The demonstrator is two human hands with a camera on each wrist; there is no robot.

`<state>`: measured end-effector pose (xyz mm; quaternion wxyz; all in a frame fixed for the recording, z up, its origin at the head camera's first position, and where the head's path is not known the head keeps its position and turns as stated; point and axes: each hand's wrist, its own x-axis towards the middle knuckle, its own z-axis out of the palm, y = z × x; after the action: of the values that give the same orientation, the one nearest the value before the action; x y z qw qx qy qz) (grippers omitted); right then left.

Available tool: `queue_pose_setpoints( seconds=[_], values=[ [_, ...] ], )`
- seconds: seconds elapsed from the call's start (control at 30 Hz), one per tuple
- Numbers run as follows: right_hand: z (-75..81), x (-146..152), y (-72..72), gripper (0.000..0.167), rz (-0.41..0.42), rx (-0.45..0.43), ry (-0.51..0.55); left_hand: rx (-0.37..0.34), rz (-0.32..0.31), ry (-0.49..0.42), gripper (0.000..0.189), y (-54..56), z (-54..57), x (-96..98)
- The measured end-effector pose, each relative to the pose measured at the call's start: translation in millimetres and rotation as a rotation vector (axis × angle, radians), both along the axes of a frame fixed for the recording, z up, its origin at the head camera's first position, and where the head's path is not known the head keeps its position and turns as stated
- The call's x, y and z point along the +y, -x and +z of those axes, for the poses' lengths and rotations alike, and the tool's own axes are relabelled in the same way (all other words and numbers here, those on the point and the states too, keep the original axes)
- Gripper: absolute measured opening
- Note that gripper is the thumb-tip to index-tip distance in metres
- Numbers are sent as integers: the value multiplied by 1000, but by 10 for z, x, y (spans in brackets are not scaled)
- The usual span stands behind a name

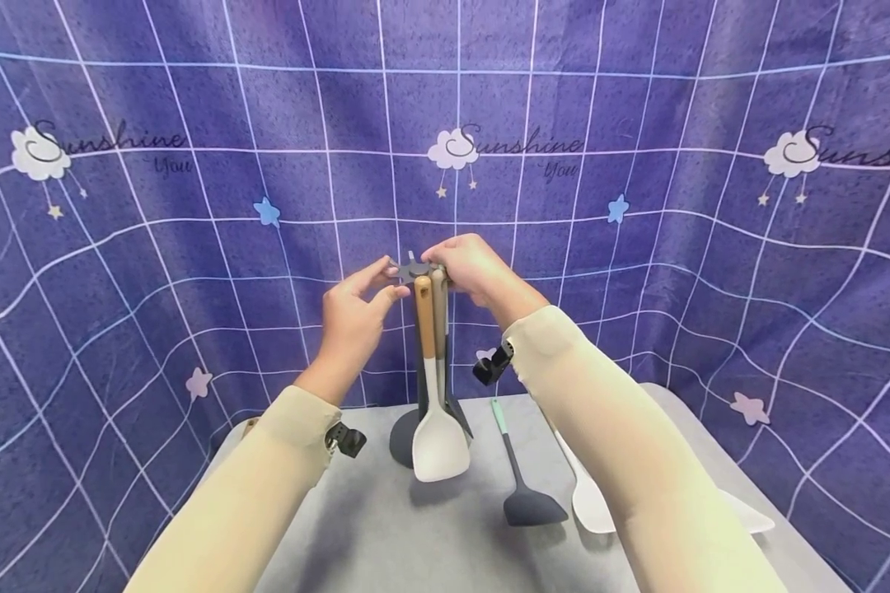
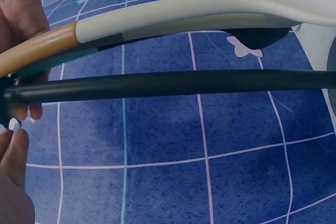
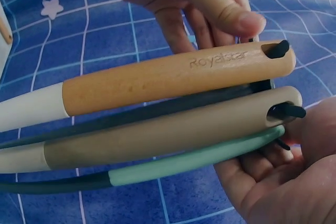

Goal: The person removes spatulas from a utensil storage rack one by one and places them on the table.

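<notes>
A dark utensil rack (image 1: 418, 269) stands upright, with hooks round its top and a slim pole (image 2: 168, 85). My left hand (image 1: 354, 317) pinches a hook at its left edge. On the near side hangs a white turner (image 1: 441, 446) with a wooden handle (image 3: 173, 77). Next to it hangs a utensil with a beige handle (image 3: 168, 129). My right hand (image 1: 476, 268) holds the top of a mint-green-handled utensil (image 3: 199, 158) at the rack's right side. A hook tip pokes out beside that green handle, and the right fingertips are partly hidden behind it.
On the grey table (image 1: 408, 548), right of the rack, lie a dark turner (image 1: 532, 506) with a mint handle and a white utensil (image 1: 592, 504). Another white piece (image 1: 747, 515) shows beyond my right sleeve. A blue grid-patterned curtain (image 1: 564, 107) surrounds the table's back and sides.
</notes>
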<state>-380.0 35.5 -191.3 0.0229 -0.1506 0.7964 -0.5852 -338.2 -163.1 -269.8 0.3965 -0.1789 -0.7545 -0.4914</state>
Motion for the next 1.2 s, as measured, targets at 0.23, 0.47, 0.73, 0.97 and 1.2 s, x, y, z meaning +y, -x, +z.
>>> queue_pose_setpoints(
  seconds=[0.23, 0.47, 0.73, 0.97, 1.2],
  values=[
    [12, -40, -57, 36, -45, -17, 67, 12, -26, -34, 57, 37, -4, -18],
    [-9, -16, -71, 36, -79, -35, 46, -28, -73, -60, 52, 73, 10, 2],
    [-54, 18, -66, 36, -118, 19, 22, -67, -136, -97, 51, 125, 18, 33],
    [-92, 8, -63, 36, -124, 48, 18, -100, -175, -103, 53, 123, 4, 17],
    [2, -4, -17, 34, -157, 117, -139, -100, -177, -24, 54, 117, -12, -24]
  ],
)
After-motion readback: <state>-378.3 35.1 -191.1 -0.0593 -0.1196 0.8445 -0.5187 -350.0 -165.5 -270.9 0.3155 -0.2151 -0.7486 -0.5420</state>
